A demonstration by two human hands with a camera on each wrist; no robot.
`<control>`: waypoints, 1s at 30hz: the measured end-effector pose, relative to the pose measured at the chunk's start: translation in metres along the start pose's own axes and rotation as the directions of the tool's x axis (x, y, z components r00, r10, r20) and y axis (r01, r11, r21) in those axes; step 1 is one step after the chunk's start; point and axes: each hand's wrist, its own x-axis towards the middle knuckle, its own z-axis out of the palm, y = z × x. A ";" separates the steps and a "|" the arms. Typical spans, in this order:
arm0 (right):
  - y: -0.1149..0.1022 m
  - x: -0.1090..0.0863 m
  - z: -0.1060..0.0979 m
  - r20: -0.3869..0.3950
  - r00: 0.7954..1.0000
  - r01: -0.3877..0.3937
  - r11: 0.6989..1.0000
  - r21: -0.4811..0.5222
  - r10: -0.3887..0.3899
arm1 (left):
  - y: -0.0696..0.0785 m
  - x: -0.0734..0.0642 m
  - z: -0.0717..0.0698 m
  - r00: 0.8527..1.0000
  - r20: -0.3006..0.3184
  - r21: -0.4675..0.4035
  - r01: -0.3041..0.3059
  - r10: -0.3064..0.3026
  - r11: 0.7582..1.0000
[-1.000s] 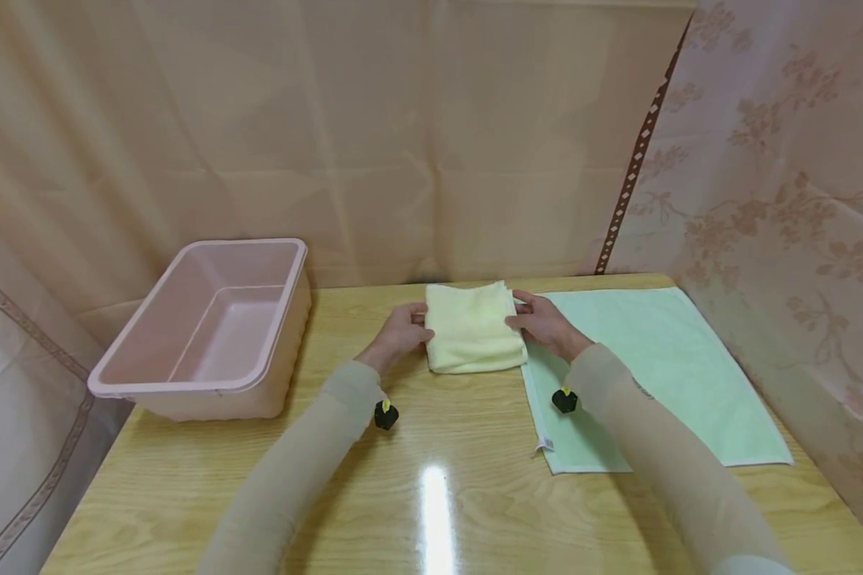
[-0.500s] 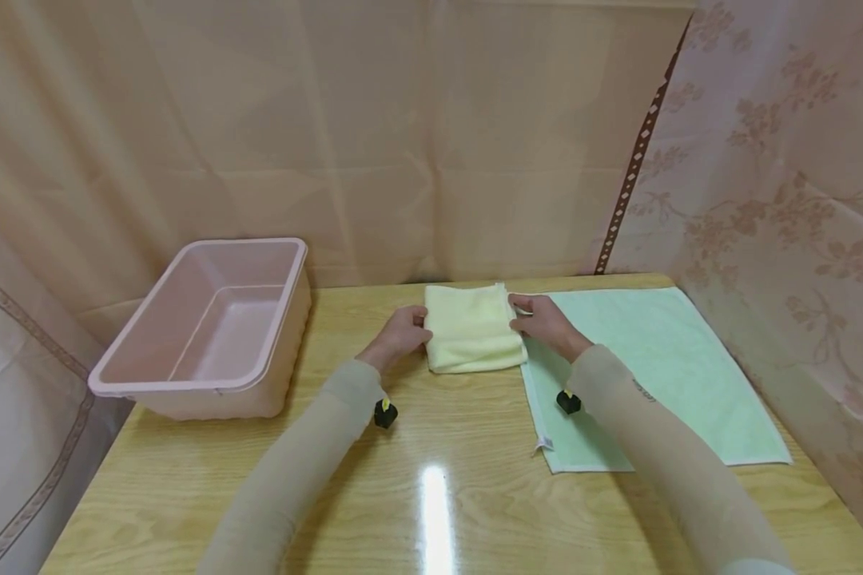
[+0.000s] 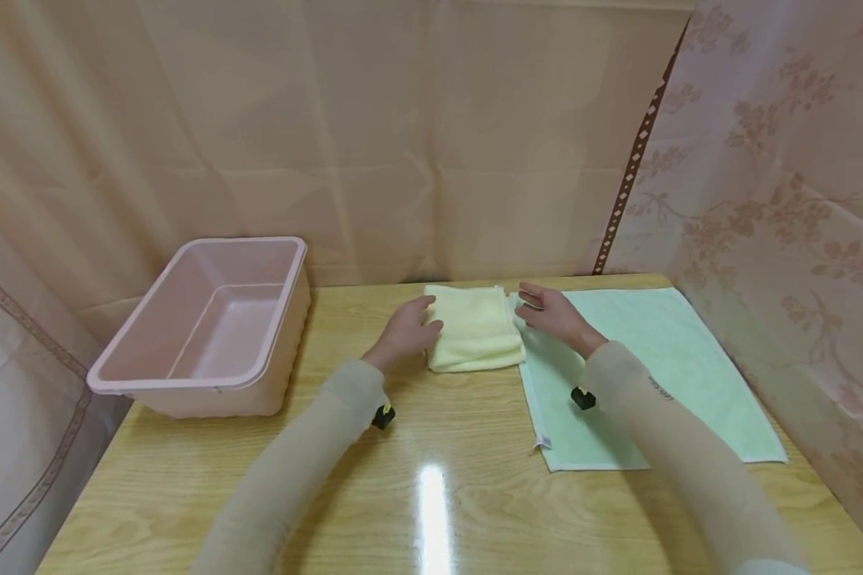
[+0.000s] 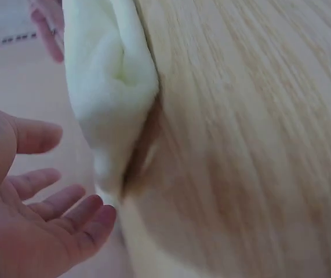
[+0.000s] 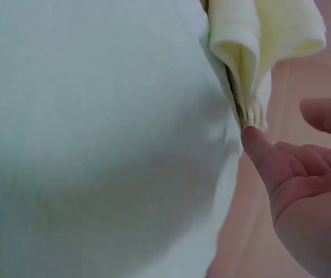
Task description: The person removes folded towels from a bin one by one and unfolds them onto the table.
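Observation:
A folded pale yellow towel (image 3: 471,323) lies on the table, with its layered folds showing in the right wrist view. My left hand (image 3: 407,329) is at the towel's left edge, thumb and fingers spread apart; in the left wrist view a gap shows between the thumb and the towel (image 4: 110,75). At the right edge, my right hand (image 3: 555,315) has loosely extended fingers and grips nothing. One fingertip in the right wrist view (image 5: 255,139) is at or very near the towel's lower folds. A mint green towel (image 3: 662,375) is spread flat beneath my right forearm.
A pink plastic basin (image 3: 273,351) stands at the left of the wooden table (image 3: 374,503). Curtains (image 3: 374,144) hang behind the table and on both sides. A small label (image 3: 542,442) sticks out from the green towel's left edge.
Both hands have loosened from the yellow towel. My right hand has drawn back to the right, and my left hand has shifted slightly right over the towel's edge. The towel stays in place.

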 end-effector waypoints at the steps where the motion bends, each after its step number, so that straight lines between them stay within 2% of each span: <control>1: -0.001 -0.002 -0.003 0.007 1.000 0.022 0.998 -0.063 -0.021 | 0.004 0.000 0.001 0.999 0.012 0.051 -0.041 0.041 0.998; 3: -0.002 -0.007 -0.011 0.041 0.998 0.063 0.983 -0.173 -0.057 | 0.013 -0.001 0.006 0.991 0.046 0.140 -0.128 0.123 0.982; 5: -0.003 -0.014 -0.017 0.092 0.993 0.097 0.961 -0.258 -0.076 | 0.023 -0.003 0.013 0.980 0.093 0.207 -0.193 0.178 0.959; 10: -0.001 -0.031 -0.023 0.237 0.968 0.170 0.908 -0.383 -0.081 | 0.045 -0.011 0.033 0.943 0.234 0.316 -0.302 0.235 0.899; 13: 0.003 -0.037 -0.021 0.295 0.954 0.192 0.878 -0.439 -0.061 | 0.054 -0.013 0.046 0.921 0.314 0.356 -0.338 0.229 0.871; 16: 0.007 -0.040 -0.017 0.340 0.940 0.197 0.854 -0.482 -0.025 | 0.059 -0.014 0.056 0.907 0.371 0.414 -0.354 0.200 0.839; 22: 0.011 -0.043 -0.010 0.363 0.931 0.169 0.845 -0.507 0.032 | 0.061 -0.011 0.064 0.901 0.406 0.543 -0.373 0.154 0.752; 24: 0.010 -0.043 -0.008 0.367 0.929 0.159 0.843 -0.513 0.049 | 0.061 -0.009 0.065 0.900 0.411 0.569 -0.377 0.145 0.731; 27: 0.010 -0.042 -0.005 0.378 0.923 0.156 0.834 -0.530 0.067 | 0.060 -0.006 0.065 0.901 0.416 0.584 -0.369 0.124 0.723; 30: 0.008 -0.041 -0.003 0.375 0.923 0.147 0.817 -0.558 0.090 | 0.060 -0.004 0.064 0.900 0.423 0.582 -0.359 0.105 0.729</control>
